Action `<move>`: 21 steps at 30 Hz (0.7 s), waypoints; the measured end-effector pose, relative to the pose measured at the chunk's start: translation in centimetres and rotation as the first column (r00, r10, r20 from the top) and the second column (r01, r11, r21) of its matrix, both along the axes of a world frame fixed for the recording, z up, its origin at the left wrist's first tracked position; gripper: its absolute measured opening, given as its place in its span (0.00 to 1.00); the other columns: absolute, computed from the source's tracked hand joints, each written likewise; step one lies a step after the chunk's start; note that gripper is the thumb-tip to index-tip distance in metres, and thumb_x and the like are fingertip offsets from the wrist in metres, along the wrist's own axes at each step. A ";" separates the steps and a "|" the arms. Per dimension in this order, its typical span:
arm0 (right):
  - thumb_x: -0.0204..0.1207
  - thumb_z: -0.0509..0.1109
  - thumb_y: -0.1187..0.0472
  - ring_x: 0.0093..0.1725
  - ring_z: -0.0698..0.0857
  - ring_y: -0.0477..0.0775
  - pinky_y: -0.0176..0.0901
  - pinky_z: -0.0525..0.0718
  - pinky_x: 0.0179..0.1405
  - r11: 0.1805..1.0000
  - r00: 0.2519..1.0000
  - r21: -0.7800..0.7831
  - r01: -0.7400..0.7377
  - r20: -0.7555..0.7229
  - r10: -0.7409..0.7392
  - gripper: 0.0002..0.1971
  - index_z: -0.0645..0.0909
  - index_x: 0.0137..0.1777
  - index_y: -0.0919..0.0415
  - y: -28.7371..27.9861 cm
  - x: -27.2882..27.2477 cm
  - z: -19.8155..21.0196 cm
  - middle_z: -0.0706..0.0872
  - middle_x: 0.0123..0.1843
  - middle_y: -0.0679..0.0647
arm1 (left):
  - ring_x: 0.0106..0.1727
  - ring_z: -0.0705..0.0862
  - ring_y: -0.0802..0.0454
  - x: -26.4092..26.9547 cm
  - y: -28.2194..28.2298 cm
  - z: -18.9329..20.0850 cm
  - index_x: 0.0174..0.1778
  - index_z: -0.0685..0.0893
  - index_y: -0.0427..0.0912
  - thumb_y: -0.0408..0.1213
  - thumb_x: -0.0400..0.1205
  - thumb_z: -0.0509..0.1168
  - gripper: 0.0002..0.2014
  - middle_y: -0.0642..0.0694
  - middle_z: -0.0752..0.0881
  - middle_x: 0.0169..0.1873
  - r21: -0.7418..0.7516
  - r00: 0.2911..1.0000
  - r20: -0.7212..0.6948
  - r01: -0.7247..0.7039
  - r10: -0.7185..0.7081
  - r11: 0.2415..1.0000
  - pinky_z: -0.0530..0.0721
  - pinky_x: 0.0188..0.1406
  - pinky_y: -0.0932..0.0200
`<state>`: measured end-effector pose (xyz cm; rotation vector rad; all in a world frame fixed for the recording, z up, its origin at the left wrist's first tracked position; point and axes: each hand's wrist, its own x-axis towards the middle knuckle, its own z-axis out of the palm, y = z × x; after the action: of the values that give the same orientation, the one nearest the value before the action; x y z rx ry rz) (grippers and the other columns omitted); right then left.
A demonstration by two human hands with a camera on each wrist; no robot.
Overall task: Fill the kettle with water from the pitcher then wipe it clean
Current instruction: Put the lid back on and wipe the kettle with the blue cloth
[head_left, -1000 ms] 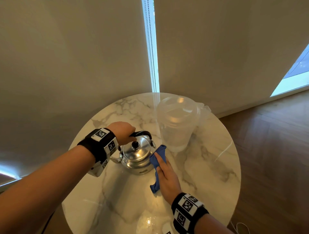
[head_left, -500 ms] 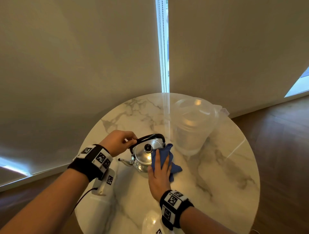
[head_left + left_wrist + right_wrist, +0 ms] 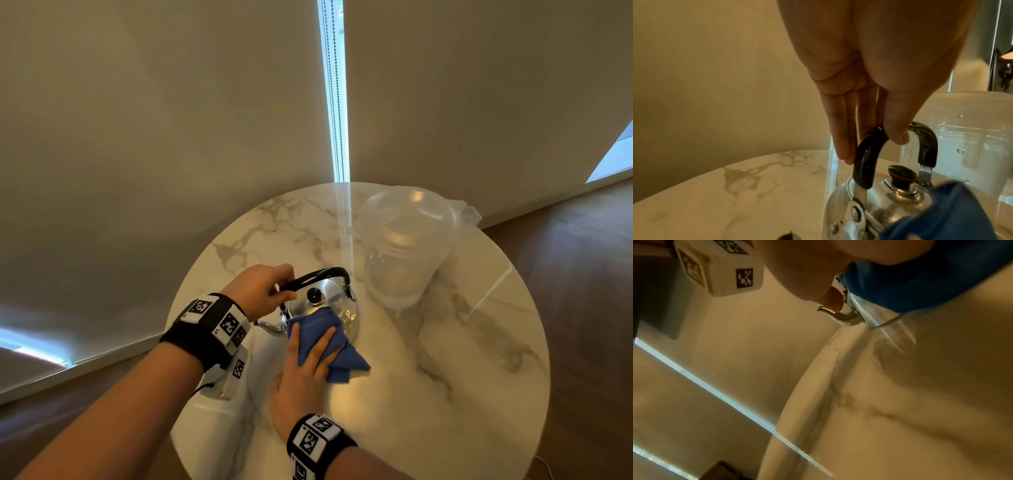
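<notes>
Pinching the black handle (image 3: 865, 155) of the kettle (image 3: 329, 301), the left hand (image 3: 260, 291) has its thumb on one side of the arch and its fingers (image 3: 842, 139) on the other, as the left wrist view shows clearly. This grip is closed on the handle, near its left end. The right hand (image 3: 305, 373) lies with straight, spread fingers on a blue cloth (image 3: 322, 335) and presses it flat against the near side of the kettle; so this grip is open, it only pushes the cloth. One corner of the cloth hangs down to the bench (image 3: 428, 377).

The metal kettle stands near the middle of the round marble bench, with its lid on and a dark knob (image 3: 315, 295) on top. Its spout (image 3: 840, 316) points to the left edge. Just behind the kettle on the right, near the far edge, stands the clear plastic pitcher (image 3: 404, 246) with its lid on; water drops are on its wall in the left wrist view.
</notes>
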<state>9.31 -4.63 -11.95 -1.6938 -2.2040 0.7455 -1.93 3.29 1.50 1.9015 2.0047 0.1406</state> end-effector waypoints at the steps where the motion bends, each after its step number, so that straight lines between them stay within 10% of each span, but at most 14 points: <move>1: 0.42 0.84 0.55 0.79 0.50 0.76 0.66 0.67 0.71 0.997 0.998 0.040 -0.058 0.002 0.058 0.61 0.60 0.81 0.54 -0.2 0.4 -0.3 0.43 0.84 0.66 | 0.40 0.86 0.48 0.0 0.0 0.0 0.52 0.80 0.42 0.41 0.79 0.66 0.09 0.50 0.87 0.40 0.002 1.000 0.003 0.002 -0.002 1.000 0.80 0.42 0.54; 4: 0.54 0.77 0.60 0.82 0.41 0.66 0.61 0.47 0.80 0.946 0.950 0.149 -0.289 -0.081 0.303 0.51 0.58 0.79 0.58 -0.6 1.4 -1.1 0.32 0.85 0.56 | 0.38 0.85 0.48 -0.2 -0.2 -0.2 0.52 0.79 0.43 0.41 0.79 0.66 0.09 0.47 0.89 0.45 0.014 1.000 0.013 -0.007 0.007 1.000 0.79 0.41 0.55; 7: 0.72 0.67 0.64 0.81 0.28 0.58 0.62 0.31 0.81 0.858 0.840 0.171 -0.485 -0.184 0.511 0.50 0.33 0.82 0.48 -0.5 0.5 0.4 0.22 0.82 0.48 | 0.38 0.85 0.50 -0.3 -0.2 -0.3 0.51 0.79 0.45 0.42 0.78 0.66 0.09 0.48 0.89 0.46 0.020 1.000 0.018 -0.017 0.017 1.000 0.76 0.40 0.58; 13: 0.76 0.64 0.65 0.84 0.38 0.65 0.61 0.47 0.83 0.872 0.887 -0.192 -0.451 -0.208 0.413 0.44 0.37 0.82 0.46 3.1 -4.8 1.2 0.33 0.85 0.57 | 0.42 0.85 0.50 -0.3 -0.2 -0.3 0.50 0.79 0.47 0.43 0.78 0.66 0.08 0.46 0.89 0.47 0.009 1.000 0.011 -0.029 0.029 1.000 0.79 0.43 0.56; 18: 0.80 0.62 0.63 0.84 0.44 0.66 0.58 0.57 0.82 0.873 0.892 -0.189 -0.449 -0.151 0.426 0.40 0.40 0.83 0.49 3.5 -4.8 1.3 0.34 0.85 0.62 | 0.42 0.85 0.50 -0.3 -0.2 -0.2 0.51 0.78 0.46 0.43 0.79 0.66 0.09 0.47 0.89 0.48 0.009 1.000 -0.005 -0.021 0.021 1.000 0.80 0.44 0.56; 21: 0.83 0.58 0.61 0.84 0.40 0.66 0.62 0.47 0.83 0.854 0.879 -0.209 -0.476 -0.109 0.464 0.41 0.28 0.80 0.44 2.7 -3.2 0.3 0.34 0.85 0.61 | 0.42 0.86 0.49 -0.2 -0.2 -0.2 0.52 0.79 0.45 0.43 0.79 0.65 0.09 0.47 0.89 0.48 0.023 1.000 -0.006 -0.014 0.015 1.000 0.80 0.45 0.54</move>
<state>6.12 -1.93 -11.68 -1.1943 -2.6102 1.1894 -2.16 3.08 1.32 1.9042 2.0300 0.1624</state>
